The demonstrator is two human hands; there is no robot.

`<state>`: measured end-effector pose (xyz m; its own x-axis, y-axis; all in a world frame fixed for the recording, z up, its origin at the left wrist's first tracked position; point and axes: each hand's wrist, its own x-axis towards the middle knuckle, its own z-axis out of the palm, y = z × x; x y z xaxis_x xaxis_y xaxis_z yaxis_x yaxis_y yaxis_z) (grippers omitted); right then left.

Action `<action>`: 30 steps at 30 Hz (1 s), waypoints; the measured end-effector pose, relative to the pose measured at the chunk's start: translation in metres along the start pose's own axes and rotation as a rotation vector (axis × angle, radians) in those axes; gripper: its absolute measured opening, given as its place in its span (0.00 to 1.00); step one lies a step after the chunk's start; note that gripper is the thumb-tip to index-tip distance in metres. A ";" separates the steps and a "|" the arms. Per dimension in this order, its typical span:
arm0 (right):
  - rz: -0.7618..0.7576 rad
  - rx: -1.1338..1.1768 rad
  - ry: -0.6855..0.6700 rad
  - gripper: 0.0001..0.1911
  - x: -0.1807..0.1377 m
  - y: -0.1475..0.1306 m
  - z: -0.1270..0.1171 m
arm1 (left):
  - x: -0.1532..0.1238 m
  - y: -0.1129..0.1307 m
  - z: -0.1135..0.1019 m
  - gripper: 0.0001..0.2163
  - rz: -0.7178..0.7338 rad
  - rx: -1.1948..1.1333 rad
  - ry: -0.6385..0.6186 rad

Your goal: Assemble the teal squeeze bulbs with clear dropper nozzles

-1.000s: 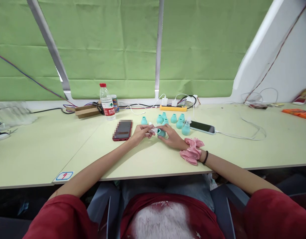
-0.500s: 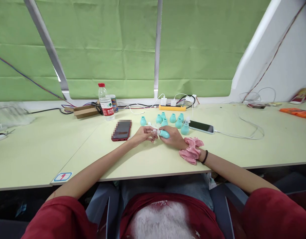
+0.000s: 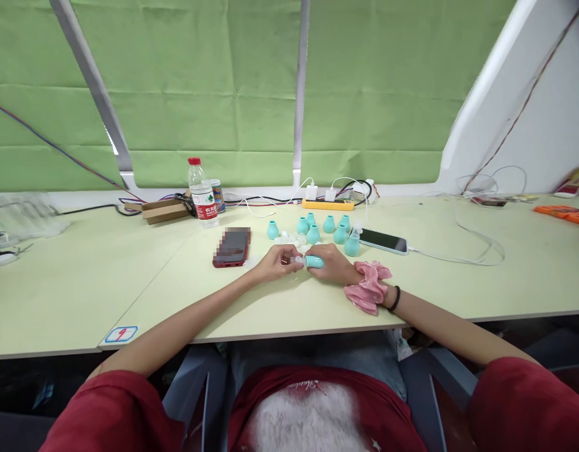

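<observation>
Both my hands meet at the middle of the pale green table (image 3: 129, 276). My right hand (image 3: 334, 267) is closed on a small teal rubber bulb (image 3: 314, 261) lying on its side. My left hand (image 3: 273, 265) pinches the clear tip (image 3: 296, 259) at the bulb's left end. Several more teal bulbs (image 3: 313, 233) stand upright just beyond my hands, one of them with a clear tip (image 3: 351, 243) on the right. A few loose clear tips (image 3: 289, 238) lie among them. A pink scrunchie (image 3: 369, 287) and a black band sit on my right wrist.
A red-cased phone (image 3: 232, 247) lies left of my hands. A second phone (image 3: 382, 241) charges on the right, its white cable trailing off. At the back stand a water bottle (image 3: 203, 196), a can, a cardboard box (image 3: 160, 210) and a yellow power strip (image 3: 328, 204).
Both hands have drawn a little nearer to me with the bulb. The bulb has turned from nearly end-on to lying sideways, the clear tip pointing left into my left fingers.
</observation>
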<state>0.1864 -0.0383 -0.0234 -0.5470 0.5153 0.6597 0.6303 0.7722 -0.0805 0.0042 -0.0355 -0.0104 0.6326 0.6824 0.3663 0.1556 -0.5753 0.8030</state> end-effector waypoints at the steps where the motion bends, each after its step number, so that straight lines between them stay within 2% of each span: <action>1: 0.006 0.021 -0.007 0.06 0.000 -0.001 -0.001 | -0.001 0.001 0.001 0.11 0.018 0.050 0.009; 7: -0.001 0.145 -0.062 0.06 0.004 0.002 -0.006 | -0.006 0.002 0.006 0.08 0.221 0.419 0.048; 13: 0.003 0.195 -0.084 0.07 0.005 0.007 -0.005 | -0.005 -0.007 0.009 0.10 0.464 0.754 0.075; 20: 0.018 0.256 -0.137 0.08 0.007 -0.001 -0.012 | -0.009 -0.004 0.007 0.12 0.574 1.051 0.041; 25: 0.023 0.351 -0.160 0.07 0.008 -0.006 -0.016 | -0.011 -0.004 0.005 0.14 0.638 1.085 0.026; 30: 0.072 0.349 -0.106 0.05 0.009 -0.003 -0.011 | -0.005 -0.005 0.005 0.11 0.600 0.981 0.115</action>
<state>0.1857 -0.0396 -0.0090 -0.5738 0.5942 0.5637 0.4535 0.8036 -0.3854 0.0047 -0.0382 -0.0186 0.7391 0.1887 0.6466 0.4076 -0.8895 -0.2063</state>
